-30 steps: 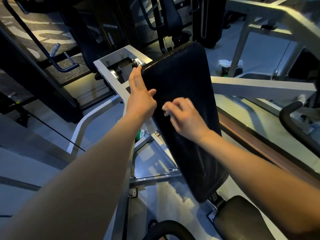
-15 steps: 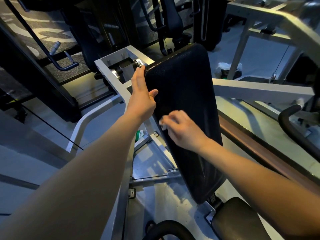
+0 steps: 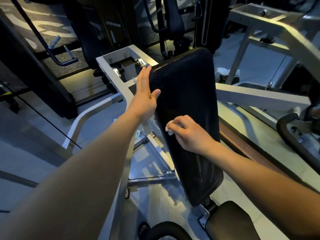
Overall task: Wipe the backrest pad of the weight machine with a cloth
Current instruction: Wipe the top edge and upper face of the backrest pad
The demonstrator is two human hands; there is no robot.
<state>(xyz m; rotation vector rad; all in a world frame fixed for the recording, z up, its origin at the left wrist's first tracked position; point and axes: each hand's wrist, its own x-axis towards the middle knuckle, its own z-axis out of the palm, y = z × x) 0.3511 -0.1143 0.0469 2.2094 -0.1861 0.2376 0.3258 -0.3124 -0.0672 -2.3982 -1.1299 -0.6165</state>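
Black backrest pad (image 3: 187, 101) stands tilted, its long axis running from far top down toward us. Our left hand (image 3: 145, 99) rests flat along its left edge; our right hand (image 3: 187, 135) grips a white cloth (image 3: 168, 129) against its middle.

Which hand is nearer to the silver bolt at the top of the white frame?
Left. The left hand rests along the left edge of the backrest pad, fingertips beside the silver bolt. The right hand presses the cloth on the pad lower down, far from it.
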